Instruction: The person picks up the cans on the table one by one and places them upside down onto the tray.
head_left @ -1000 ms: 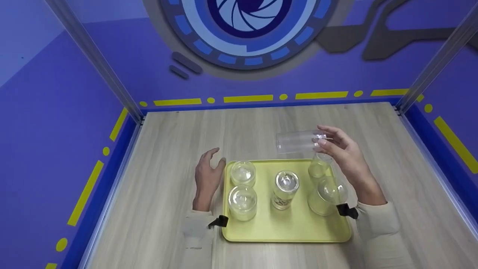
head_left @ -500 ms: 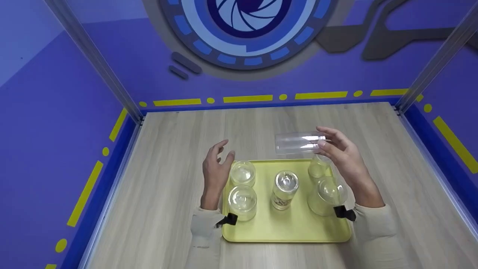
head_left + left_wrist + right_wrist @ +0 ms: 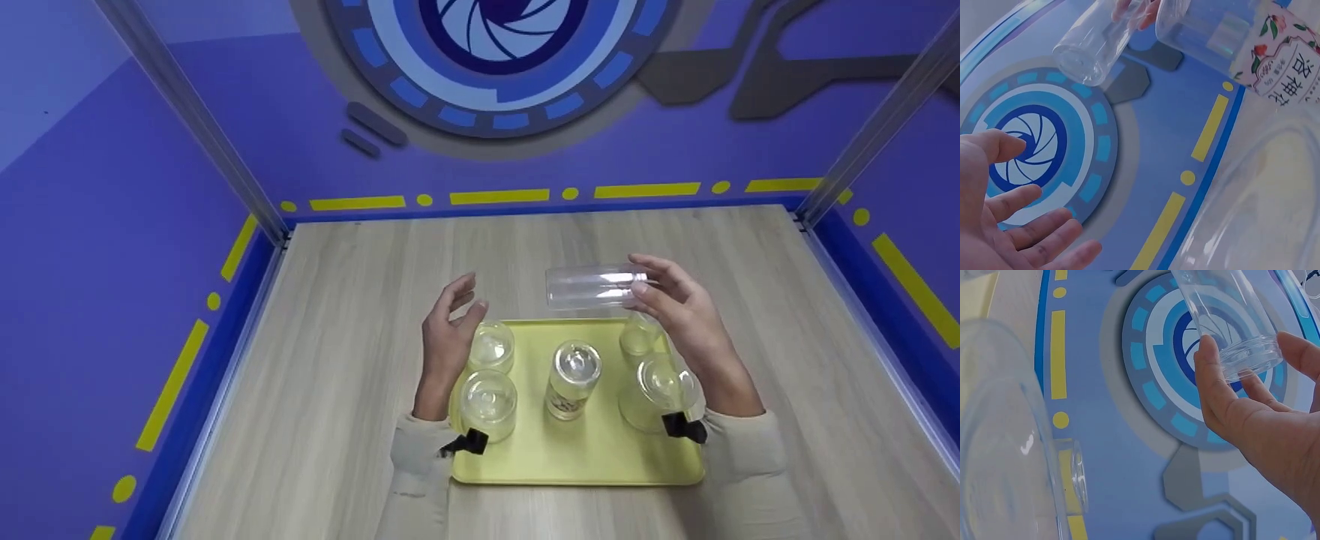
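My right hand (image 3: 690,322) grips a clear jar (image 3: 585,288) by its threaded neck, fingers and thumb around the rim. The jar lies sideways in the air beyond the tray's far edge, its base towards the left. In the right wrist view the screw thread (image 3: 1249,357) shows between the fingertips. My left hand (image 3: 448,345) hangs by the tray's far left corner, fingers spread and holding nothing, close to a small clear jar (image 3: 493,345). In the left wrist view its palm and fingers (image 3: 1033,228) are apart from the raised jar.
On a yellow tray (image 3: 585,466), a wider jar (image 3: 489,409) stands front left, and an upside-down jar with a flowered label (image 3: 568,401) mid-tray. A large jar (image 3: 652,409) and a smaller jar (image 3: 639,337) stand at the right. Purple-blue panels (image 3: 480,169) enclose the wooden table (image 3: 352,300).
My left hand has moved right and a little away from me, over the tray's left edge. The right hand has shifted slightly left with the jar.
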Motion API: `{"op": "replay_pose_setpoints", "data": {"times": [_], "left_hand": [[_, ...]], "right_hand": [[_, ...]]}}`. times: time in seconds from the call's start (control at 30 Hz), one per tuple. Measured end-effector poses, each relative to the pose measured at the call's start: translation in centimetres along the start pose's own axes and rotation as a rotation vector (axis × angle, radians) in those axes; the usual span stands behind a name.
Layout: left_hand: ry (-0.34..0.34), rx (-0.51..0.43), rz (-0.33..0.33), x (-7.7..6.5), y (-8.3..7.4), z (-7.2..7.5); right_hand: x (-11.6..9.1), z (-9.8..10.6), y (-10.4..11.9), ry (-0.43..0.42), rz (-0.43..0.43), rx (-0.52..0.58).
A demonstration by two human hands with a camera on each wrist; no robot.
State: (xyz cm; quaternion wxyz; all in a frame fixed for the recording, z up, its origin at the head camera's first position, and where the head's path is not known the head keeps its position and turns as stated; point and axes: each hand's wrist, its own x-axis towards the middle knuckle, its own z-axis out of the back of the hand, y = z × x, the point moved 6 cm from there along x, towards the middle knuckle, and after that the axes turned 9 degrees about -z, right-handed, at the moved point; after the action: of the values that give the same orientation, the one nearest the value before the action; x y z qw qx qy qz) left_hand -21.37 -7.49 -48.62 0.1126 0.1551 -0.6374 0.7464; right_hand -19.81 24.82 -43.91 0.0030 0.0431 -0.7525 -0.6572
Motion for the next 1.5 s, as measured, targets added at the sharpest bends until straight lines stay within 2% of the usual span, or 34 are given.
{"op": "replay_pose_setpoints", "data": {"times": [0.23, 0.53, 0.83, 1.13, 1.5], "left_hand": [[0.060, -0.060, -0.029, 0.2, -1.0, -1.5], [0.106, -0.165, -0.048, 0.6, -1.9, -3.2], [0.110, -0.209, -0.039, 0.6, -2.4, -4.1], [0.127, -0.207, -0.037, 0.8, -2.8, -4.7], [0.175, -0.248, -0.028, 0.6, -3.2, -5.4]], "right_hand": [[0.1, -0.5, -0.4, 0.009, 0.006, 0.001], [0.1, -1.0, -0.6, 0.009, -0.002, -0.028], [0.1, -1.5, -1.0, 0.024, -0.019, -0.004], [0.2, -1.8, -1.3, 0.040, -0.024, -0.023], [0.0, -2.3, -1.3, 0.029, -0.010, -0.065]]}}
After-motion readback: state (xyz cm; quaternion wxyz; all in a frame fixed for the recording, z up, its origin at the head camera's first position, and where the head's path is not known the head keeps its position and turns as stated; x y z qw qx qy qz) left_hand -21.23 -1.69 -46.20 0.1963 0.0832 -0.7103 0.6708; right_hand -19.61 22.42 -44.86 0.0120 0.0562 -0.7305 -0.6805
